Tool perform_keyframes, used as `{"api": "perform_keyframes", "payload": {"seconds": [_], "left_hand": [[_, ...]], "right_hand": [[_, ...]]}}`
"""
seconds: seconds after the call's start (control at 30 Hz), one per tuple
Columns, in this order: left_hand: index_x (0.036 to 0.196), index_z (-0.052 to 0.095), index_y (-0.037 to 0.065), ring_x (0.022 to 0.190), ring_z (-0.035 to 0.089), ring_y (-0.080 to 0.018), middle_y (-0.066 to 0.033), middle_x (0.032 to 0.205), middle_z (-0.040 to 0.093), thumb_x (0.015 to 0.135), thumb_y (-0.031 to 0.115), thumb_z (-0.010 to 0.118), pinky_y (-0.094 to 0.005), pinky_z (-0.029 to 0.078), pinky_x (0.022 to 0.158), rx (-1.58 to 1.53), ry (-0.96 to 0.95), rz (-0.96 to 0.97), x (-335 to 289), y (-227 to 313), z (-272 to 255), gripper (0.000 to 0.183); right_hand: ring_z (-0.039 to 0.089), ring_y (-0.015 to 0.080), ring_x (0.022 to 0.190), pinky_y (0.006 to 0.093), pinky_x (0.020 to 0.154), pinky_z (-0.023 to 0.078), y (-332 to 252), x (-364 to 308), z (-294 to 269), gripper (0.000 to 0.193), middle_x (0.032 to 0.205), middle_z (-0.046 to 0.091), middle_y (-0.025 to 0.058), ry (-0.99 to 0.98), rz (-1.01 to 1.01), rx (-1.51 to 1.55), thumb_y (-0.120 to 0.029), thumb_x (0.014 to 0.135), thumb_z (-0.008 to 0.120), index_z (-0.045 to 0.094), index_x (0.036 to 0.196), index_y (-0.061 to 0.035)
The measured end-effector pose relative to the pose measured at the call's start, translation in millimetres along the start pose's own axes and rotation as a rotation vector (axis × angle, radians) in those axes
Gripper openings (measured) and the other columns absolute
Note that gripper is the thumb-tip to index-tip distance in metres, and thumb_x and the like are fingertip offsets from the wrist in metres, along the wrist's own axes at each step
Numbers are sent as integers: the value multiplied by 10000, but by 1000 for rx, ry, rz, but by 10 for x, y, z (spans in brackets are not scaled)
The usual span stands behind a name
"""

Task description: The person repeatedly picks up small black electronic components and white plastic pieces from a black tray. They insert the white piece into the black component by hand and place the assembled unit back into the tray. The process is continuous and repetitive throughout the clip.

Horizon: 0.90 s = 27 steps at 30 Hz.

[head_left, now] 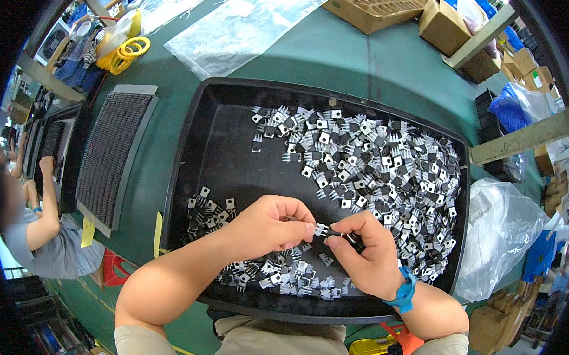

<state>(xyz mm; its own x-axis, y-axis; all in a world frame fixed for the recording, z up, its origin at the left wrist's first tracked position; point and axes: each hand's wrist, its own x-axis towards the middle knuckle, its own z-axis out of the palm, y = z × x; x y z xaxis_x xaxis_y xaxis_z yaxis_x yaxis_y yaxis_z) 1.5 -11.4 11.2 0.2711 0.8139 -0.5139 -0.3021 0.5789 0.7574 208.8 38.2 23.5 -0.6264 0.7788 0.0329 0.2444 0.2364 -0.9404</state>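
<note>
Both my hands meet over the front middle of a black tray [235, 137]. Between their fingertips is a small three-legged transistor [321, 230] with silvery legs. My left hand [266, 224] is closed, thumb and forefinger pinched at the leg end. My right hand [370, 254], with a blue band at its wrist, grips the dark body end; more black pieces show in its curled fingers, too hidden to count. A large heap of loose transistors [387, 163] covers the tray's right side. A smaller pile [293, 273] lies under my hands and left forearm.
Left of the tray stands a panel [117, 151] with dense rows of dark parts. Plastic sheeting [246, 30] and a divided cardboard box [374, 10] lie beyond. A clear bag [498, 231] rests at the right. A co-worker [47, 230] sits far left.
</note>
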Motion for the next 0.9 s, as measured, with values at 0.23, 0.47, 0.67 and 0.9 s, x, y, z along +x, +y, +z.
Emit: {"api": "perform_keyframes", "payload": {"seconds": [0.23,0.47,0.67,0.9], "left_hand": [[861,622,6,533,451,-29,11,658,571,864,111,647,-189,324,467,11,24,42,-6,4,33,107],[834,649,17,545,466,-24,24,666,587,844,117,663,-194,346,481,234,15,40,-2,-34,4,102],[847,638,7,556,470,-33,5,689,593,849,122,646,-195,354,488,191,29,29,1,-25,14,114],[849,623,-7,552,468,-42,-18,699,597,846,117,621,-199,355,484,4,9,16,14,-48,-35,124]], "right_hand": [[581,91,666,244,589,455,65,-18,46,147,780,643,66,7,28,51,-36,824,677,589,940,-14],[614,134,713,266,632,475,-3,16,38,151,811,643,91,-120,4,-4,-29,828,673,592,955,-17],[604,117,757,254,675,472,22,22,43,156,830,642,76,-143,96,82,-29,836,672,590,968,-14],[570,80,800,231,715,459,84,-14,81,172,863,635,41,-119,188,288,-31,848,665,579,996,-7]]}}
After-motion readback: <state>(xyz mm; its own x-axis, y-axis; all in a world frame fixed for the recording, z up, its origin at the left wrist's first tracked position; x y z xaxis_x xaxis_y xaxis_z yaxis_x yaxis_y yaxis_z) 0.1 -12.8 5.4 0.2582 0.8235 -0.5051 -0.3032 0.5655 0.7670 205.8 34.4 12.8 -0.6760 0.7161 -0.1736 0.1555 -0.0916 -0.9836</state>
